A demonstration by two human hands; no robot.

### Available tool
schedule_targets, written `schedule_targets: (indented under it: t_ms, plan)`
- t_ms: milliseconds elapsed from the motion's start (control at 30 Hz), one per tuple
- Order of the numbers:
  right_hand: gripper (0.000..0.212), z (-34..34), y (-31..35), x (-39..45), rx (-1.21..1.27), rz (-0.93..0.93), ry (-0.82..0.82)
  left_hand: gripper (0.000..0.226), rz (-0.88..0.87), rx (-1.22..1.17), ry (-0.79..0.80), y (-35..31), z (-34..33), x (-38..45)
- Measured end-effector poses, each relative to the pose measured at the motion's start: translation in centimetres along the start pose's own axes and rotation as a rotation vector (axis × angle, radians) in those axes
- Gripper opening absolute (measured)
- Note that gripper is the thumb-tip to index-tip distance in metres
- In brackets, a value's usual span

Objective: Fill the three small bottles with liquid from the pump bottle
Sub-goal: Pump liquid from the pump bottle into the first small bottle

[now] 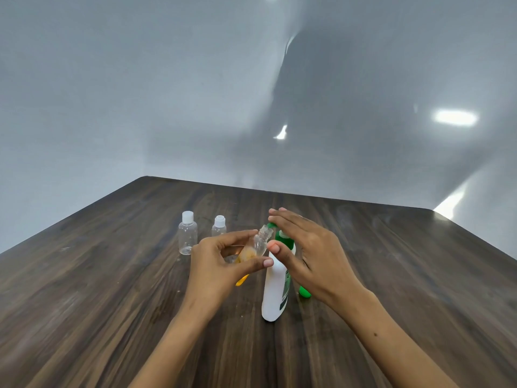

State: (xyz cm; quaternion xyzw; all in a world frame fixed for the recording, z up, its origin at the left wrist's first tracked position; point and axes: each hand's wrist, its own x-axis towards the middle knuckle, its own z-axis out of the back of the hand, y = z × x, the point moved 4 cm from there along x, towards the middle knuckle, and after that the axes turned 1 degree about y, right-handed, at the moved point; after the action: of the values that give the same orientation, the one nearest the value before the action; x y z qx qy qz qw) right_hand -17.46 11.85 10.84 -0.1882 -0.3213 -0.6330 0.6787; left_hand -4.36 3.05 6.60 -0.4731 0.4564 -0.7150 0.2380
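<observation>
- Three small clear bottles are in view on a dark wooden table (112,289); one uncapped bottle (258,243) is held off the surface, tilted so that its open neck points at the green nozzle (270,226) of the pump bottle (275,289).
- Its lower body is pinched between the thumb and fingers of the left hand (221,261); the tilt appears meant to catch the liquid straight from the spout. Yellowish liquid can be made out inside it.
- Over the pump head, the right hand (310,247) is laid flat with fingers straight and close together, gripping nothing; it seems placed to press the pump down. Whether the palm touches the pump cannot be told.
- Standing upright near the middle of the table, the white pump bottle is kept just beside the held bottle, so little reach is needed.
- Two capped bottles (187,232) (219,226) are left standing to the far left, apparently empty and waiting their turn.
- Partly hidden yellow (242,280) and green (305,291) items lie by the hands; what they are cannot be told.
</observation>
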Motion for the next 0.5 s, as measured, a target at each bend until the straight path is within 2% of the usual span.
schedule_targets:
  t_ms: [500]
  plan:
    - [0.083, 0.55, -0.01, -0.20, 0.051, -0.034, -0.008, 0.051, -0.044, 0.008, -0.020, 0.00, -0.39, -0.34]
